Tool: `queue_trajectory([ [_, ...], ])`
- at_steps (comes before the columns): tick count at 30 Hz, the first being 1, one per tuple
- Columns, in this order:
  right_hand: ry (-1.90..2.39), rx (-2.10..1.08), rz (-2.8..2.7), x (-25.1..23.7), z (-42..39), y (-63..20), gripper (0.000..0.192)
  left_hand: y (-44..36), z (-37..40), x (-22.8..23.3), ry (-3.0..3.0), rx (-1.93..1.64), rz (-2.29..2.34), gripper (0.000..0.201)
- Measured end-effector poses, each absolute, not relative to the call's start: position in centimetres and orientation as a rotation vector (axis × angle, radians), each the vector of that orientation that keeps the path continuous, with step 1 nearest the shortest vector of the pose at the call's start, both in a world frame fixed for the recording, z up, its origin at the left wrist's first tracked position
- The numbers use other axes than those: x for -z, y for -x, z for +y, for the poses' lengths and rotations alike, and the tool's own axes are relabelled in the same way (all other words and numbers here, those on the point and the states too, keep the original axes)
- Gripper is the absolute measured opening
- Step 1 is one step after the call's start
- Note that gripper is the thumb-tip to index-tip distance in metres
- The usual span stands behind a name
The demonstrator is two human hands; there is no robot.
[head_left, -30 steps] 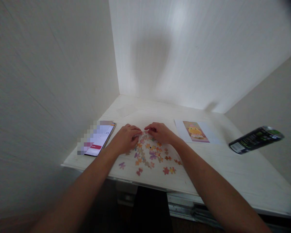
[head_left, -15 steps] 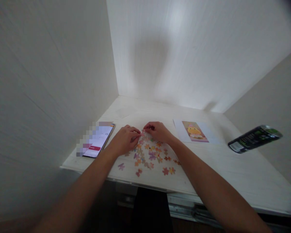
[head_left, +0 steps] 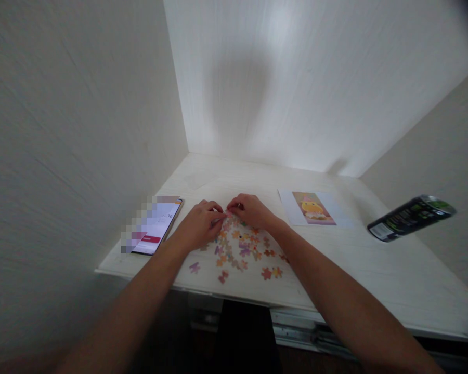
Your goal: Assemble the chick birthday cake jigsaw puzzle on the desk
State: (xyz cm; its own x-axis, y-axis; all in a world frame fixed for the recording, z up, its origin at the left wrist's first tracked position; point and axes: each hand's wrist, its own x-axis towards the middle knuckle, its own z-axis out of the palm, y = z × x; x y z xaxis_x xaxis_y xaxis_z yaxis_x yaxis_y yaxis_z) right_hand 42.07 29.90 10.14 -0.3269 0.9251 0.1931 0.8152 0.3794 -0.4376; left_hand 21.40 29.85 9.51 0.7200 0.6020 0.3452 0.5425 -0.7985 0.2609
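Note:
My left hand (head_left: 203,222) is closed, thumb and fingers pinching a pink jigsaw puzzle piece (head_left: 228,213) at the far end of a loose pile. Opposite it, the fingertips of my right hand (head_left: 250,210) pinch at the same small pink patch; where one piece ends and another begins is too small to tell. Below and between the hands lie many jigsaw pieces (head_left: 244,249) in pink, orange, purple and yellow. A few stray ones, such as a red piece (head_left: 265,273), lie nearer the front edge. My palms hide part of the pile.
On the left lies a phone (head_left: 159,223) with its screen lit. Right of my hands, a paper sheet (head_left: 287,208) bears a printed picture (head_left: 314,209) of a yellow figure. A dark can (head_left: 409,218) stands farther right. White panels (head_left: 234,104) enclose the white table (head_left: 343,270).
My right hand has shifted slightly left, bringing its fingertips closer to my left ones. My left hand stays nearly in place, and the scattered pieces look the same.

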Motion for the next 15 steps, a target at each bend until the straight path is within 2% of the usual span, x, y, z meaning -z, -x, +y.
queue_trajectory([
  [5,1.393,-0.35,-2.178,-10.0,30.2,-42.8,0.018,-21.3,29.9,-9.5,-2.762,-0.684,0.941,0.027],
  [10,1.442,-0.204,-1.952,-10.3,30.3,-45.0,0.018,-20.7,30.4,-9.8,-2.589,-0.994,1.181,0.025],
  [15,1.467,-0.137,-1.951,-10.6,30.0,-46.6,0.016,-20.2,30.2,-10.6,-2.33,-1.244,1.383,0.018],
])
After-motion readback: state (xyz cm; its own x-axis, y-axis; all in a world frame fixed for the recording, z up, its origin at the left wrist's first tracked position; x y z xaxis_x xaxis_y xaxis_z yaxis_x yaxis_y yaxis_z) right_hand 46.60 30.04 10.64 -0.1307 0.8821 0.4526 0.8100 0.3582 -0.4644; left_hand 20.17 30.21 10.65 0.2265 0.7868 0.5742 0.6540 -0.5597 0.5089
